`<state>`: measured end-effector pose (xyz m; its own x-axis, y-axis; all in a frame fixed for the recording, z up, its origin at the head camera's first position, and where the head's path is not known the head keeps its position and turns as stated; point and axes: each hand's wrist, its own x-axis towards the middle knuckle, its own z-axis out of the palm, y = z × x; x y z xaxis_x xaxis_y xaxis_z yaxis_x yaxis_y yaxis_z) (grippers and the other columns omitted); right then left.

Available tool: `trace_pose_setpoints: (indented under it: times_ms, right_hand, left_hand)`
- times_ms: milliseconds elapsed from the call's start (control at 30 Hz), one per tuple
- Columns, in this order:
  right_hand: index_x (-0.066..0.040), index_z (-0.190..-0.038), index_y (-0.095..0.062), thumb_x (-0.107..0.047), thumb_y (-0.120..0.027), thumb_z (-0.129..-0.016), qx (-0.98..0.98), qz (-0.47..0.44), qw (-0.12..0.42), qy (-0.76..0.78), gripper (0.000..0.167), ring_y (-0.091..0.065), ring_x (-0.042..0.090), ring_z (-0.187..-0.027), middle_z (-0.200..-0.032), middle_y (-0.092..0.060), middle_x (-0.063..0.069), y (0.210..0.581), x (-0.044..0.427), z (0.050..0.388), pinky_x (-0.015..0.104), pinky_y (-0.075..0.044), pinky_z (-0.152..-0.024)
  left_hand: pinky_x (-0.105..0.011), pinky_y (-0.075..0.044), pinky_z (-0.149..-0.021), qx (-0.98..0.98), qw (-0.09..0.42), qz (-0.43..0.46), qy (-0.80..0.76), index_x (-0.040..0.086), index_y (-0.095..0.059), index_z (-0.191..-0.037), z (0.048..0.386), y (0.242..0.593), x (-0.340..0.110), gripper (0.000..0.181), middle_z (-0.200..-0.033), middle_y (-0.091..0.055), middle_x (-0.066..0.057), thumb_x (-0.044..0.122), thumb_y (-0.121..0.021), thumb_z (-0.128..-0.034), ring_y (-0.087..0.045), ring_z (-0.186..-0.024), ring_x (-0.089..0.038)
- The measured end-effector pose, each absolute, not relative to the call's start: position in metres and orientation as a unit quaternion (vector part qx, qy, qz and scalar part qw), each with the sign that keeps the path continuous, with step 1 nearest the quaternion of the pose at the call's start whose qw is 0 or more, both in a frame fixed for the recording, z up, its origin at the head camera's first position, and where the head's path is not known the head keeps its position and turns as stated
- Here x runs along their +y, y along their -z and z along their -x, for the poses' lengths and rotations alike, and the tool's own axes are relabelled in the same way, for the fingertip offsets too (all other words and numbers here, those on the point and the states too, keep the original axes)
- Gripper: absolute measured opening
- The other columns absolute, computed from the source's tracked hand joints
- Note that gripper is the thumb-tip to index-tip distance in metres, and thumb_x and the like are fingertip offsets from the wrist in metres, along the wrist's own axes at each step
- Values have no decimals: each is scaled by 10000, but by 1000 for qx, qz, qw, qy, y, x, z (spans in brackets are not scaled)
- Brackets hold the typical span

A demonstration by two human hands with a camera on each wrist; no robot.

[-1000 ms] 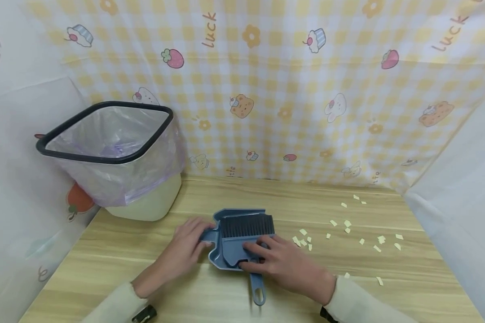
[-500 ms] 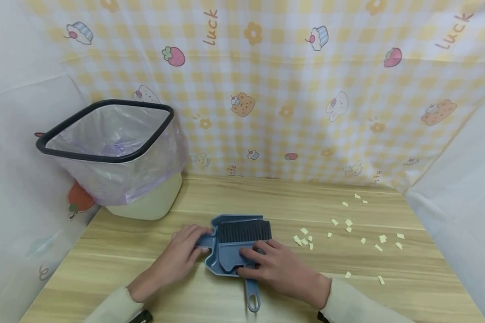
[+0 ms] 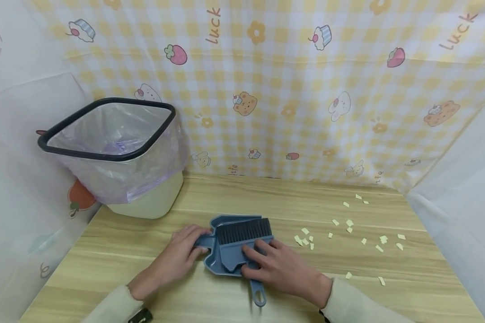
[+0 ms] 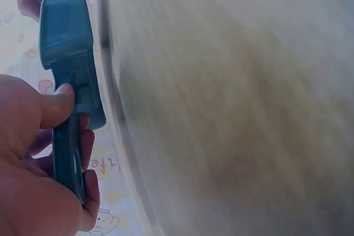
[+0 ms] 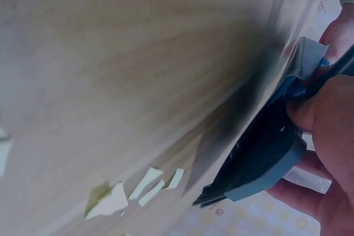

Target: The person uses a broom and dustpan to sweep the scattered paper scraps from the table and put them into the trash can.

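Hanging beyond wooden table (image 3: pixel 291 190) and dustpan (image 3: pixel 214 262) is gingham (image 3: pixel 283 76).

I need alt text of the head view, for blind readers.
A person's left hand grips a blue dustpan while the right hand holds a brush over it. Pale scraps lie at right on the table; a lined bin stands back left.
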<state>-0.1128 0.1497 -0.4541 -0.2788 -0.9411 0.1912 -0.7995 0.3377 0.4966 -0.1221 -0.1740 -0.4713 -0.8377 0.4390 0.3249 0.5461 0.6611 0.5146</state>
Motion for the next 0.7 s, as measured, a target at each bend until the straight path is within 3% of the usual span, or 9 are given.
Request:
trace_pose_setpoints:
  times_ms: [267, 367, 433, 500, 567, 633, 700]
  right_hand:
    - [-294, -1261, -542, -306, -546, -1120, -789, -546, 248, 133, 141, -676, 245, -1132, -1429, -677, 101, 447, 155, 117, 329, -628, -737]
    - [-275, -1289, -574, -245, -547, -1127, -797, -544, 244, 92, 167, -686, 240, -1154, -1438, -685, 100, 442, 159, 119, 319, -635, -729]
    - [-260, -1312, -608, -160, -655, -1071, -804, -541, 242, 53, 265, -692, 236, -1157, -1444, -690, 95, 438, 162, 122, 296, -622, -678]
    - [-236, -1332, -638, -47, -796, -918, -810, -535, 239, 8, 482, -692, 237, -1153, -1454, -692, 91, 432, 167, 124, 265, -585, -595]
    - [-207, -1341, -660, 54, -834, -816, -818, -525, 232, -42, 611, -688, 238, -1128, -1461, -689, 92, 427, 171, 127, 243, -533, -533]
    - [-176, -1341, -663, 104, -826, -759, -825, -510, 225, -95, 666, -694, 250, -1110, -1459, -687, 101, 421, 175, 130, 246, -524, -529]
    - [-148, -1330, -660, 109, -814, -790, -830, -488, 223, -150, 618, -720, 262, -1110, -1436, -697, 111, 414, 179, 131, 297, -597, -606]
  left_hand:
    - [-501, -504, -958, -907, 100, 278, 300, 37, -704, -1346, 123, 472, -174, 395, -1311, -719, -82, 64, -822, -970, -657, -1246, -300]
    - [-507, -505, -955, -907, 99, 280, 299, 33, -702, -1349, 123, 473, -175, 402, -1310, -718, -82, 55, -825, -967, -655, -1248, -302]
    - [-514, -509, -957, -907, 98, 281, 298, 31, -701, -1351, 124, 473, -175, 407, -1308, -718, -81, 54, -828, -966, -656, -1246, -300]
    - [-518, -511, -958, -907, 97, 282, 297, 34, -700, -1352, 124, 473, -175, 411, -1306, -716, -79, 56, -832, -963, -658, -1241, -298]
    - [-517, -510, -958, -907, 96, 282, 297, 38, -700, -1352, 124, 473, -176, 412, -1304, -715, -77, 60, -833, -963, -657, -1239, -295]
    - [-512, -506, -958, -907, 94, 282, 298, 42, -701, -1350, 124, 473, -176, 412, -1303, -714, -75, 63, -836, -960, -655, -1238, -293]
    - [-503, -500, -956, -908, 90, 281, 298, 48, -703, -1348, 124, 473, -176, 414, -1303, -714, -71, 64, -839, -957, -653, -1241, -289]
